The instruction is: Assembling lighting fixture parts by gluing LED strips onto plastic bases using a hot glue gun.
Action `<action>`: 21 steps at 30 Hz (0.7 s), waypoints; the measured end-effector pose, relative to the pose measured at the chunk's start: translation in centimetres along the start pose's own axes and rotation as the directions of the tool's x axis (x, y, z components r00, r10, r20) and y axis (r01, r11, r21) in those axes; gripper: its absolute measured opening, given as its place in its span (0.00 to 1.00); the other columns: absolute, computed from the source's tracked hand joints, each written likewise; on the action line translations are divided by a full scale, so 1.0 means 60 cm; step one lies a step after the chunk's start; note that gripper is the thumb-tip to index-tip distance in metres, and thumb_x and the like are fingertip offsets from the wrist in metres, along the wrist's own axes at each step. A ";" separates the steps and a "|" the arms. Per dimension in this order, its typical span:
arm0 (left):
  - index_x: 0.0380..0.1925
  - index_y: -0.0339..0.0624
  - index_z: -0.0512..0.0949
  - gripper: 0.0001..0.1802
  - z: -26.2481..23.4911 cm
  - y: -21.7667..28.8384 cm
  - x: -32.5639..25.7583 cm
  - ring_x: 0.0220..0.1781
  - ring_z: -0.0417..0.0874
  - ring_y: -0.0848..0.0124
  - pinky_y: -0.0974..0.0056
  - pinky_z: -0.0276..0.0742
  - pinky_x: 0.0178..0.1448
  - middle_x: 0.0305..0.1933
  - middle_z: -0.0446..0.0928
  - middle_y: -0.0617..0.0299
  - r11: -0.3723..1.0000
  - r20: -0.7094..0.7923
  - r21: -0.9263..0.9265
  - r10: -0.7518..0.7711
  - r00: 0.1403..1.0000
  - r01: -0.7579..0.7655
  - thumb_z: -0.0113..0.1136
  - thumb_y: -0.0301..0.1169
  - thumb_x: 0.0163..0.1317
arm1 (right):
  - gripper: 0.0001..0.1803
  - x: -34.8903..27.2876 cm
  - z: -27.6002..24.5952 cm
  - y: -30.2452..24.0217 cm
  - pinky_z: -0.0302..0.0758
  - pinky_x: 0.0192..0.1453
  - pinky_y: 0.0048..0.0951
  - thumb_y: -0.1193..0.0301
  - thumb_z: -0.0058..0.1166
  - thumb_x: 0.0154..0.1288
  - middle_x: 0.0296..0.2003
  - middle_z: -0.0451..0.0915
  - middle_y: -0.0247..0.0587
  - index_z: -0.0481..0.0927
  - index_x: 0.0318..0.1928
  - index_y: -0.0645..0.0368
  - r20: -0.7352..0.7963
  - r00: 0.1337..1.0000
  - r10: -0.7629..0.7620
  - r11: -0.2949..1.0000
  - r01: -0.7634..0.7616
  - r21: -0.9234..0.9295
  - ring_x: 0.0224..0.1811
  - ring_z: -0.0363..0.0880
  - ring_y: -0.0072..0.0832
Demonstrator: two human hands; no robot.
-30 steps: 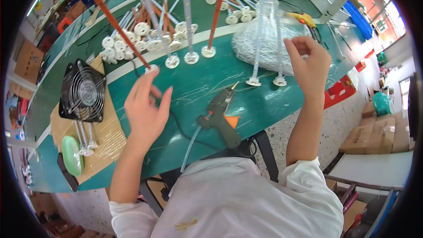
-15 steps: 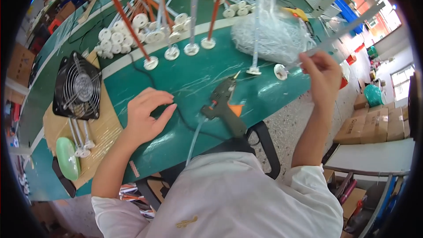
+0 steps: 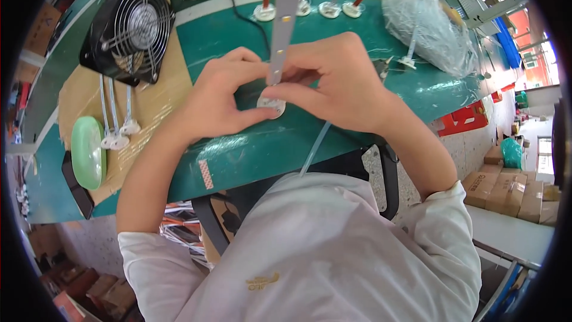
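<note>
Pinching together over the green table, the left hand and right hand both grip a long grey strip standing on its white round base (black fan nearby).

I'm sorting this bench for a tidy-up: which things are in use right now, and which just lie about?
In use: left hand and right hand hold a flat white strip and its round white base.

Lying about: black fan, green dish, plastic bag.
</note>
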State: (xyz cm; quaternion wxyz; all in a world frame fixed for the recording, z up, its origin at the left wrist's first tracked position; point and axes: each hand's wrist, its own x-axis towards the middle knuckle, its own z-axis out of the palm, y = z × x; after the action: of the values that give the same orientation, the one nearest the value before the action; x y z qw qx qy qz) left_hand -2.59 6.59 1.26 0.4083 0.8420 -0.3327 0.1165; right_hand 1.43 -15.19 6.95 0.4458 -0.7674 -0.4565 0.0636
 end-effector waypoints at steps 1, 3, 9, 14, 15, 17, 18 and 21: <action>0.45 0.41 0.85 0.24 0.002 -0.005 -0.005 0.42 0.82 0.57 0.57 0.79 0.46 0.39 0.84 0.56 1.000 -0.001 -0.002 -0.012 1.000 0.012 0.79 0.30 0.44 | 0.08 -0.001 0.006 0.004 0.86 0.39 0.25 0.76 0.70 0.59 0.29 0.87 0.41 0.86 0.38 0.63 0.008 1.000 0.002 1.000 -0.002 0.009 0.31 0.87 0.25; 0.45 0.42 0.85 0.24 0.007 -0.015 -0.010 0.42 0.82 0.58 0.58 0.79 0.43 0.38 0.84 0.56 0.998 0.099 -0.042 -0.037 0.994 0.041 0.79 0.31 0.45 | 0.08 -0.005 0.014 0.010 0.86 0.40 0.26 0.76 0.71 0.58 0.30 0.87 0.42 0.86 0.38 0.64 0.005 0.997 0.079 0.994 -0.080 0.073 0.31 0.88 0.25; 0.55 0.47 0.82 0.32 0.010 -0.018 -0.026 0.45 0.86 0.62 0.61 0.85 0.48 0.39 0.85 0.59 0.993 0.103 -0.036 -0.112 0.988 0.116 0.79 0.29 0.45 | 0.14 -0.088 -0.026 -0.025 0.80 0.37 0.24 0.76 0.72 0.56 0.33 0.86 0.40 0.85 0.42 0.65 -0.264 0.961 -0.082 0.849 -0.071 -0.524 0.30 0.83 0.24; 0.59 0.50 0.79 0.37 0.012 0.003 -0.013 0.40 0.87 0.61 0.59 0.83 0.46 0.38 0.85 0.59 0.985 0.010 0.115 -0.128 0.992 0.126 0.80 0.31 0.44 | 0.19 -0.181 -0.058 -0.009 0.79 0.39 0.26 0.72 0.76 0.53 0.33 0.85 0.41 0.84 0.44 0.65 -0.518 0.843 0.145 0.800 -0.408 -0.440 0.33 0.82 0.25; 0.59 0.50 0.79 0.37 0.015 0.008 -0.014 0.40 0.87 0.61 0.59 0.83 0.46 0.38 0.85 0.59 0.987 0.014 0.109 -0.117 0.993 0.115 0.80 0.31 0.44 | 0.21 -0.191 -0.060 -0.006 0.79 0.41 0.26 0.70 0.77 0.52 0.34 0.85 0.42 0.84 0.44 0.66 -0.539 0.806 0.243 0.755 -0.507 -0.417 0.34 0.82 0.26; 0.59 0.49 0.79 0.37 0.017 0.016 -0.018 0.41 0.87 0.61 0.59 0.82 0.46 0.38 0.85 0.58 0.973 -0.028 0.109 -0.204 0.979 0.206 0.81 0.33 0.44 | 0.28 -0.194 -0.044 -0.008 0.79 0.42 0.30 0.64 0.80 0.48 0.37 0.85 0.44 0.83 0.47 0.66 -0.546 0.769 0.332 0.713 -0.584 -0.389 0.36 0.83 0.31; 0.58 0.48 0.79 0.38 0.015 0.016 -0.022 0.43 0.87 0.60 0.58 0.83 0.47 0.41 0.85 0.58 0.962 -0.018 0.144 -0.231 0.973 0.231 0.82 0.34 0.43 | 0.31 -0.189 -0.036 -0.010 0.79 0.43 0.34 0.61 0.80 0.47 0.38 0.85 0.46 0.83 0.48 0.66 -0.483 0.803 0.350 0.665 -0.576 -0.476 0.36 0.83 0.37; 0.60 0.48 0.78 0.39 0.013 0.013 -0.022 0.46 0.86 0.59 0.57 0.84 0.50 0.45 0.85 0.57 0.976 0.015 0.132 -0.176 0.984 0.172 0.82 0.34 0.44 | 0.36 -0.189 -0.035 0.000 0.78 0.45 0.44 0.58 0.81 0.40 0.41 0.83 0.53 0.83 0.48 0.67 -0.382 0.848 0.368 0.612 -0.530 -0.587 0.39 0.82 0.51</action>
State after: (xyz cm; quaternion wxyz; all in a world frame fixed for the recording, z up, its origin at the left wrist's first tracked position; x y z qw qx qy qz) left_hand -4.16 6.27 0.58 0.3568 0.8942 -0.2548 0.0906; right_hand -4.07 -25.08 4.69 0.1547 -0.9668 -0.1862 -0.0818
